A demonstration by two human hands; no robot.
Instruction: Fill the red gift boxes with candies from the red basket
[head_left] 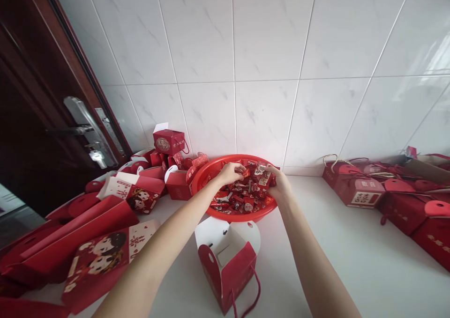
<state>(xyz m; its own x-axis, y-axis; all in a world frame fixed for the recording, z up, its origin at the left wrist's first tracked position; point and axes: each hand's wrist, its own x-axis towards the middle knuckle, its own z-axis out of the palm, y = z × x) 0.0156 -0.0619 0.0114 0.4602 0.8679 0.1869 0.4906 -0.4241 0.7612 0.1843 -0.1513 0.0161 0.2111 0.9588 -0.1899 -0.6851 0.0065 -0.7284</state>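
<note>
Both my hands reach into a red plastic basket (214,162) filled with small red wrapped candies (249,204). My left hand (232,173) is over the basket's middle, its fingers closed together on a small red wrapped candy (246,173). At the basket's right side, my right hand (279,185) grips red and cream printed packets (262,172) between thumb and fingers. Nearer to me, between my forearms, a red gift box (237,267) stands with its white-lined flaps spread and a dark red cord handle hanging at its right. Its visible inside shows a white bottom.
Many red gift boxes (147,194) crowd the left side, some open, one stacked on others by the wall. More boxes with cord handles (365,192) stand at the right. A tiled wall (267,116) rises behind the white table (302,243); a dark door (42,98) is at the left.
</note>
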